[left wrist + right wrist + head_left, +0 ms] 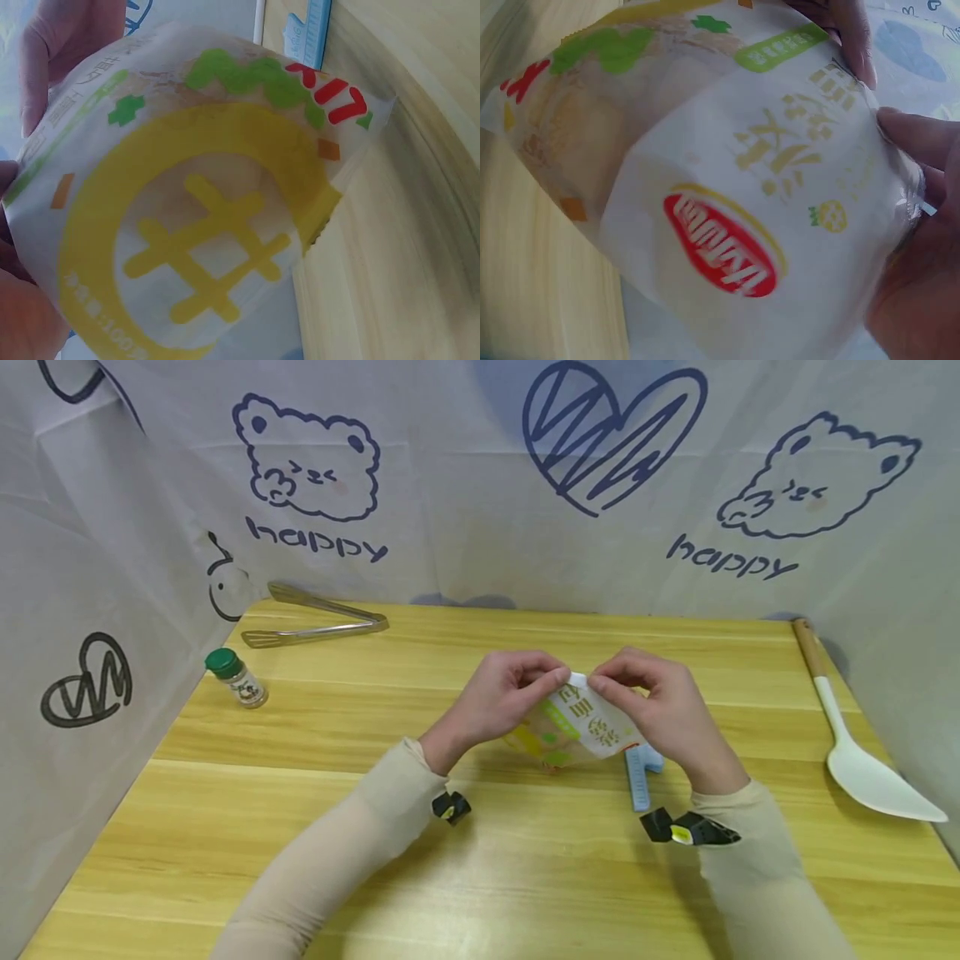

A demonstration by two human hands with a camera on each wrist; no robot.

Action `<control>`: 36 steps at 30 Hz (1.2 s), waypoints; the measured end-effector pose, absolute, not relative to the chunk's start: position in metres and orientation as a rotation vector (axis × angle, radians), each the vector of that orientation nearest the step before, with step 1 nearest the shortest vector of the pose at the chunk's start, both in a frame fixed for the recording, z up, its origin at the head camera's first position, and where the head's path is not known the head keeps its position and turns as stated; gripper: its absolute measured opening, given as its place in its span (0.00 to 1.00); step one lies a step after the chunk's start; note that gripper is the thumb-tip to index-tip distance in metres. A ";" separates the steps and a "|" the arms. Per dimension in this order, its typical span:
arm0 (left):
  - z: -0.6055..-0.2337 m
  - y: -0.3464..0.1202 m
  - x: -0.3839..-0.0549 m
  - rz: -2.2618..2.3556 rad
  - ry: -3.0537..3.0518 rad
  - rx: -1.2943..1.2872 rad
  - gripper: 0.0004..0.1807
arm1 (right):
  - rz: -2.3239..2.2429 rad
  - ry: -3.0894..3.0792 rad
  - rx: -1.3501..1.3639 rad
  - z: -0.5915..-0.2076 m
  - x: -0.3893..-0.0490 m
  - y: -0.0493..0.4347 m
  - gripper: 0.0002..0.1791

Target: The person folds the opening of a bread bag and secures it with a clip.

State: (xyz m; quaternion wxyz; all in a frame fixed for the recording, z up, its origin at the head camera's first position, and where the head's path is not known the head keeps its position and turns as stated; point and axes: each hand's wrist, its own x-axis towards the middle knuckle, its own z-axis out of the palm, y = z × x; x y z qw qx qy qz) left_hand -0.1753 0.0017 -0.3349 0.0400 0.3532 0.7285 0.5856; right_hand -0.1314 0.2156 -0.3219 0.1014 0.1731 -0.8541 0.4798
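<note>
A green-capped seasoning shaker (243,685) is placed near metal tongs (322,631). By the left hand (504,695), fingers bent, a printed food packet (588,722) is pinched at its top edge above the table (525,893); a light-blue tool (637,781) is partly hidden by it. The edge is likewise pinched by the right hand (663,706).
</note>
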 end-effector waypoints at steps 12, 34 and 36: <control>-0.337 0.003 -0.176 1.882 2.170 1.053 0.07 | 1.374 -2.389 0.531 -0.324 -0.131 0.210 0.04; -0.340 -0.004 -0.180 1.882 2.127 1.070 0.09 | 1.419 -2.346 0.570 -0.330 -0.127 0.214 0.05; -0.340 -0.003 -0.180 1.877 2.126 1.079 0.09 | 1.424 -2.355 0.555 -0.330 -0.127 0.215 0.05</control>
